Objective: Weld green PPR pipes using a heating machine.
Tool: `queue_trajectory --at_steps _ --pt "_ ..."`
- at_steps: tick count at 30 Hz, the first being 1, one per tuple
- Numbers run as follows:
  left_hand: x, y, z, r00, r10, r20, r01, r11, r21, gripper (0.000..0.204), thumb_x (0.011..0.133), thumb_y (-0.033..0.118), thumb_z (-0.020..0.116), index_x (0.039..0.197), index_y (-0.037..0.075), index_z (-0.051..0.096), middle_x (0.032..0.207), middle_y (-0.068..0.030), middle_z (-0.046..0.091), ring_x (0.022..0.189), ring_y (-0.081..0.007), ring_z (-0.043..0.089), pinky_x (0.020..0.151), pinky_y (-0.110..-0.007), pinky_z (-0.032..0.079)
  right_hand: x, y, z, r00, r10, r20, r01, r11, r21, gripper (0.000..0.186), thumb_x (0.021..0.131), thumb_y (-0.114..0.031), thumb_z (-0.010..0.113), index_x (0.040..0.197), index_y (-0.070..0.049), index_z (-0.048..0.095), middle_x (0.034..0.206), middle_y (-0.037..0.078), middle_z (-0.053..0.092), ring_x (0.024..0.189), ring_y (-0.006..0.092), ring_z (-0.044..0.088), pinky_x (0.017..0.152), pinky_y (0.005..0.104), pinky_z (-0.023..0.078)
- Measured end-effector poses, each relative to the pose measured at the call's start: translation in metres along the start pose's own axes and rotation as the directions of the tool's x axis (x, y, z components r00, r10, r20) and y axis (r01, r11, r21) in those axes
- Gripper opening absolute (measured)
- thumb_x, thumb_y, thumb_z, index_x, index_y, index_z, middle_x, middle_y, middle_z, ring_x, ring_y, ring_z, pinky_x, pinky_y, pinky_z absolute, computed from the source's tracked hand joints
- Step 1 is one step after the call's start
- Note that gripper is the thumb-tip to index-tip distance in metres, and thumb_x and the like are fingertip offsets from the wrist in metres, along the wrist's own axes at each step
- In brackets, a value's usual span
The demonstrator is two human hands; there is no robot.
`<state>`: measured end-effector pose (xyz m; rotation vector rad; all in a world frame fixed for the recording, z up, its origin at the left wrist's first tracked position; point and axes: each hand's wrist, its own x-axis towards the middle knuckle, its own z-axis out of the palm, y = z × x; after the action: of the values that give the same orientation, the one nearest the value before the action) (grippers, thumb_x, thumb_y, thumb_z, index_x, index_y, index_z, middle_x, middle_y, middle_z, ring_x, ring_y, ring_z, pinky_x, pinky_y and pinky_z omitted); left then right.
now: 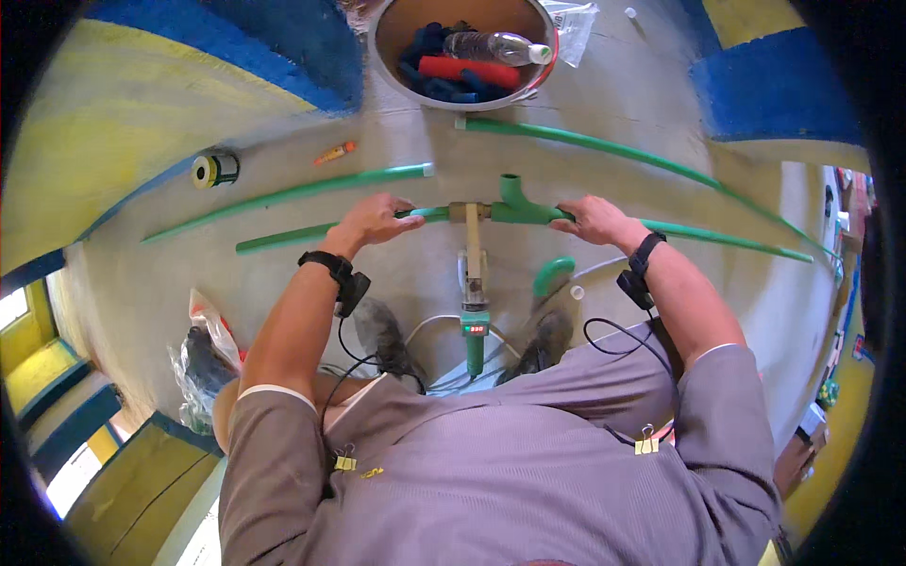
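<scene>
Evidently, a straight run is being held across the floor, w/ the heating tool [474,292] at centre. The L pipe [288,239] is being gripped in the L hand [376,219], thumb & fingers closed about it close to its inner end, presumably so that the end is being steered squarely onto the tool's brown head [464,212]. Opp. side, the tee fitting [517,206] is being held against the tool by the R hand [596,223], which is being clamped round the tee's outer end; whether the R pipe [727,238] beyond is also being pinched can't be told. Tee's branch is being pointed away from the wearer, prob. for clearance from the wrists. Grips are being set either side of the tool, approx. level, likely so that push is being balanced & fingers are being spared the hot part. Tool's handle is being directed toward the wearer, between the shoes [377,335]; whether it is being braced by them can't be confirmed. Spare pipes [293,198], marker [335,153] & bucket [415,14] are being left beyond the work, seemingly for elbow room.
</scene>
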<state>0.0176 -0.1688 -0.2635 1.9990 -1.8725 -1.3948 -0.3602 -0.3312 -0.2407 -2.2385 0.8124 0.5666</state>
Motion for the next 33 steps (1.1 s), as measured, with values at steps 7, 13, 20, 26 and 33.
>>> queue_trajectory --at_steps 7,13,20,26,33 --pt "-0.039 0.033 -0.003 0.991 0.04 -0.129 -0.027 0.994 0.106 0.047 0.083 0.051 0.063 0.103 0.01 0.073 0.092 -0.0182 0.07 0.079 -0.0355 0.066 0.073 -0.043 0.051 -0.031 -0.023 0.001 0.997 0.033 -0.065 -0.031 0.999 0.03 0.042 0.089 -0.05 0.058 0.104 -0.012 0.067 0.087 0.021 0.067 0.085 0.0415 0.063 0.076 0.0491 0.051" --pt "-0.073 0.054 0.006 0.981 -0.051 -0.189 0.054 0.998 0.012 0.043 0.082 0.048 0.067 0.104 0.011 0.073 0.093 -0.0164 0.071 0.082 -0.0344 0.066 0.072 -0.043 0.051 -0.068 -0.05 -0.014 0.994 0.11 -0.013 -0.108 0.986 0.13 0.042 0.087 -0.049 0.061 0.106 -0.013 0.069 0.087 0.02 0.068 0.086 0.04 0.064 0.078 0.0488 0.051" --pt "-0.077 0.055 0.008 0.989 -0.02 -0.144 0.017 1.0 -0.022 0.042 0.079 0.048 0.07 0.102 0.012 0.074 0.093 -0.0152 0.071 0.084 -0.0344 0.067 0.075 -0.042 0.053 -0.084 -0.048 -0.016 0.997 0.077 -0.013 -0.076 0.993 0.087 0.038 0.086 -0.046 0.063 0.106 -0.014 0.068 0.082 0.02 0.066 0.083 0.0395 0.064 0.075 0.0493 0.05" --pt "-0.073 0.056 0.013 0.972 0.118 -0.204 -0.103 0.991 0.08 0.042 0.077 0.046 0.074 0.098 0.01 0.074 0.089 -0.0148 0.071 0.079 -0.0335 0.067 0.071 -0.041 0.054 -0.091 -0.033 0.008 0.995 0.011 -0.096 -0.008 0.999 0.036 0.032 0.084 -0.038 0.068 0.103 -0.012 0.069 0.074 0.019 0.064 0.07 0.04 0.061 0.064 0.05 0.048" --pt "-0.073 0.064 0.013 0.979 0.075 -0.19 -0.065 0.996 0.059 0.042 0.077 0.041 0.076 0.099 0.005 0.073 0.092 -0.0162 0.071 0.08 -0.0323 0.068 0.072 -0.039 0.054 -0.086 -0.034 0.011 0.999 0.042 -0.024 -0.041 0.997 0.068 0.037 0.077 -0.04 0.074 0.1 -0.012 0.069 0.075 0.019 0.065 0.072 0.0394 0.062 0.066 0.0483 0.049"
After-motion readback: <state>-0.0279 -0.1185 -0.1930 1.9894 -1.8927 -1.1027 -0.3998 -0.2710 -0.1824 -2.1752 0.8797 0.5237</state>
